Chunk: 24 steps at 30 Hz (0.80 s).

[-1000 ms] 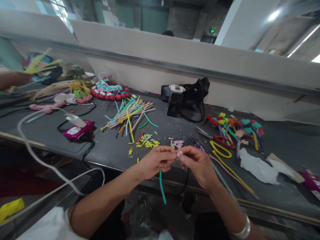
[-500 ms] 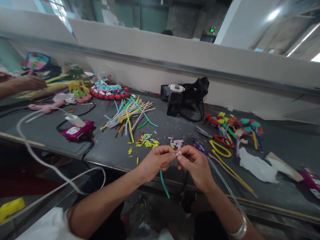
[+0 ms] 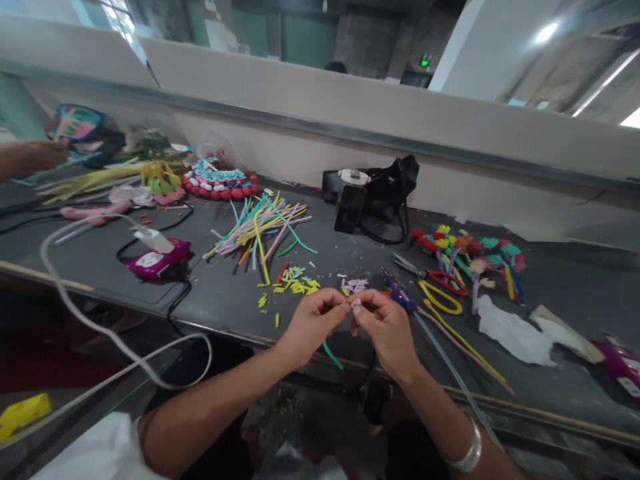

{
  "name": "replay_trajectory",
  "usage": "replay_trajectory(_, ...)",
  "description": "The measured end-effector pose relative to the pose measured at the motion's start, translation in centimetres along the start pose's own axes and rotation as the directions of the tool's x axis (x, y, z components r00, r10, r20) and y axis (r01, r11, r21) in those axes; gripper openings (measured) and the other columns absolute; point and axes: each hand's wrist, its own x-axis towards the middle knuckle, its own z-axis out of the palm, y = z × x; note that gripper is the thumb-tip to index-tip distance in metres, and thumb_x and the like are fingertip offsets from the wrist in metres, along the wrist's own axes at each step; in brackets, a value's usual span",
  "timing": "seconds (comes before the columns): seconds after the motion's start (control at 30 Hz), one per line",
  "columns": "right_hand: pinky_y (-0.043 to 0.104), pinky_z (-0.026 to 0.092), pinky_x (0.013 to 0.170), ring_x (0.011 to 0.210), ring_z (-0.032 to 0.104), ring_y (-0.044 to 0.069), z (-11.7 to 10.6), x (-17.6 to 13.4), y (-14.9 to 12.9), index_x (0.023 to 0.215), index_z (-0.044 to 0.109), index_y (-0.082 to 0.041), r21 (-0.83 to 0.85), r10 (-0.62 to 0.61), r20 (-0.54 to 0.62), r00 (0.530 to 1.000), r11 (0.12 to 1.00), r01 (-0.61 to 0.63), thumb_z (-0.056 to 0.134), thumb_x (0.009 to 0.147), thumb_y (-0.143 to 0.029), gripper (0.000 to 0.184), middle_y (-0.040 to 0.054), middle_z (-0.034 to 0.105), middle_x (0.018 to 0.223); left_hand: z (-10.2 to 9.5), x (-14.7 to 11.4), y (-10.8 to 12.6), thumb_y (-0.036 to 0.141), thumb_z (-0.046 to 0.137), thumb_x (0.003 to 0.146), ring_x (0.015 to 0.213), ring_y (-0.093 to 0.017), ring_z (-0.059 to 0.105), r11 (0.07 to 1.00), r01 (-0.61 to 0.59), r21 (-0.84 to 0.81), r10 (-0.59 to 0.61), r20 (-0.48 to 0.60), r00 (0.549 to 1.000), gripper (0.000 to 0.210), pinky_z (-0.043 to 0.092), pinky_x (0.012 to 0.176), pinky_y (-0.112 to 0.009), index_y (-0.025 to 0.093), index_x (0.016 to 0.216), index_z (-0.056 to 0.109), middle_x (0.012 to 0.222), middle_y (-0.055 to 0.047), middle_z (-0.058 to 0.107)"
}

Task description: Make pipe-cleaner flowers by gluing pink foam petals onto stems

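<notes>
My left hand [image 3: 311,328] and my right hand [image 3: 386,328] meet at the table's front edge, both in a pinch with fingertips nearly touching. A green pipe cleaner [image 3: 333,357] hangs down from beneath my left hand, its upper end hidden by the fingers. Between my right thumb and forefinger shows a small pale piece [image 3: 356,303], too small to make out well. Just beyond my fingers lie short lilac pieces [image 3: 355,285] and short yellow pieces [image 3: 300,287]. A blue glue gun [image 3: 400,295] rests right of my right hand.
Scissors [image 3: 440,283] and a bunch of pipe cleaner flowers [image 3: 465,250] lie to the right, near white paper [image 3: 515,333]. Long pipe cleaners [image 3: 260,230] are heaped behind. Left are a purple power block [image 3: 159,261] and a looping white cable [image 3: 95,319]. Another person's hand [image 3: 35,159] is far left.
My hands have shifted slightly, and less of the green pipe cleaner hangs below them, its end now higher. The other person's hand has moved left.
</notes>
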Motion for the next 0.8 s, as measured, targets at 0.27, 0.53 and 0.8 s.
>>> replay_trajectory(0.27,0.023,0.049,0.050,0.052,0.056,0.011,0.8,0.1,0.3,0.081,0.063,-0.021,-0.052,-0.027,-0.046,0.999,0.998,0.025,0.061,0.079,-0.027,0.007,-0.0026,0.062,0.070,-0.2,0.1,0.0,0.032,0.065,0.081,0.051,-0.006,0.038,0.997,-0.065,0.051,0.064,0.010,0.998,0.022,0.027,0.047,-0.019,0.014,0.069,0.060,0.060,0.004,0.052)
replay_trajectory(0.53,0.024,0.048,0.053,0.061,0.054,0.012,-1.0,0.1,-0.9,0.099,0.069,-0.023,-0.201,-0.132,0.111,0.985,0.968,0.153,0.066,0.083,-0.033,0.020,0.0002,0.062,0.079,-0.8,0.2,0.9,0.033,0.071,0.073,0.044,-0.003,0.022,0.972,0.164,-0.168,-0.146,0.113,0.983,0.022,0.014,0.043,-0.020,0.014,0.072,0.060,0.051,0.009,0.037)
replay_trajectory(0.8,0.024,0.046,0.056,0.067,0.059,0.013,-2.4,-0.1,-2.0,0.094,0.071,-0.023,-0.370,-0.222,0.269,0.937,0.875,0.313,0.065,0.087,-0.031,0.012,0.0015,0.066,0.081,-1.4,0.2,0.9,0.035,0.073,0.073,0.043,-0.004,0.024,0.972,0.219,-0.089,-0.192,0.239,0.952,0.023,0.015,0.043,-0.021,0.014,0.073,0.062,0.049,0.009,0.036)
